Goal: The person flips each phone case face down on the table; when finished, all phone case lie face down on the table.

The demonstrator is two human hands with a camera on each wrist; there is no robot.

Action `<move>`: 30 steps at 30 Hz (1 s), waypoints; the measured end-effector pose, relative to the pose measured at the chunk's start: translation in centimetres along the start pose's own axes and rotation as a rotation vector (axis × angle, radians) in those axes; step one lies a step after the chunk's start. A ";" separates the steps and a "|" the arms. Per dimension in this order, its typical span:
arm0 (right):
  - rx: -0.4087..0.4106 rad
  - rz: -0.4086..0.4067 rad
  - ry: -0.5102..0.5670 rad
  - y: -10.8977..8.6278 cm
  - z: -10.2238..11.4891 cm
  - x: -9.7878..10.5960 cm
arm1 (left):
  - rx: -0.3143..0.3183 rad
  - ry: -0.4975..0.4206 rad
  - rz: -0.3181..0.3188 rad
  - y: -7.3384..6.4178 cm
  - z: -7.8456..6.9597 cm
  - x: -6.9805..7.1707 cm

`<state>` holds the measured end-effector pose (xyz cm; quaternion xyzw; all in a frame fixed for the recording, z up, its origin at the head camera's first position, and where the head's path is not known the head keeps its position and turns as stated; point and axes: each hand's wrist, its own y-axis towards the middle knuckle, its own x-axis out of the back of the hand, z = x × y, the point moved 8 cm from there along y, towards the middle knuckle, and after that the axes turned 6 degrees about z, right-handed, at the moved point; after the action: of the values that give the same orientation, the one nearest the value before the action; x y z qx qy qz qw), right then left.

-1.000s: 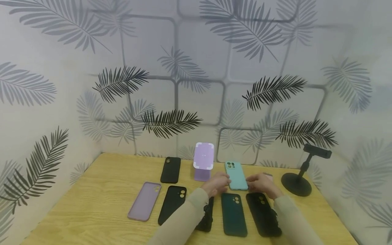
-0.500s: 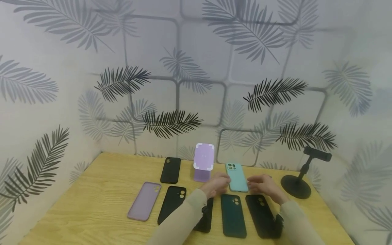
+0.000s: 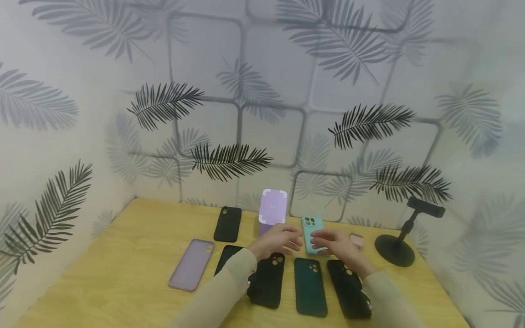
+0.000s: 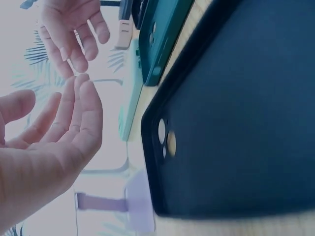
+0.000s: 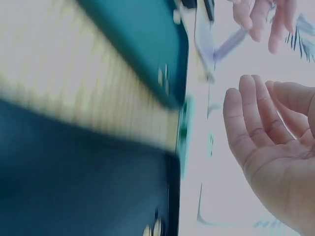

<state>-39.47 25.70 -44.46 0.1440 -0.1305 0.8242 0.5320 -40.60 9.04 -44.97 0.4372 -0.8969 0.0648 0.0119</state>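
Both hands are raised over the table, fingers loosely bent and holding nothing. My left hand hovers in front of a purple stand, just left of a turquoise phone case. My right hand partly covers that case in the head view. Below the hands lie a black phone case, a dark green phone case and another black phone case. In the left wrist view, the fingertips of the left hand and right hand point toward each other.
A lilac phone case and a black phone case lie on the left of the wooden table. Another black case is half hidden by the left sleeve. A black stand and a small pinkish item are at right.
Both hands have lifted away from the sides of the turquoise case. The left hand moved slightly left, while the right hand moved left and now overlaps the case in view.
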 end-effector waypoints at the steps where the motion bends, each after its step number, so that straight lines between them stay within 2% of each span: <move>1: 0.010 0.014 0.008 0.2 0.2 -0.6 | 0.001 0.004 0.005 -0.3 0.0 0.3; 8: -0.012 0.156 0.074 1.2 1.2 -5.4 | 0.004 -0.026 0.020 -2.4 -0.2 2.7; 15: -0.013 0.221 0.116 2.1 2.2 -9.6 | 0.023 -0.003 0.020 -4.9 0.3 6.1; 22: -0.017 0.321 0.163 2.7 2.7 -13.8 | 0.001 0.016 0.021 -7.7 0.9 9.5; 30: -0.019 0.363 0.222 3.5 3.5 -16.7 | 0.000 0.029 0.010 -10.8 1.8 13.3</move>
<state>-35.77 8.97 -47.72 0.0215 -0.1027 0.9161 0.3870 -40.25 -8.12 -44.54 0.4319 -0.8988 0.0712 0.0244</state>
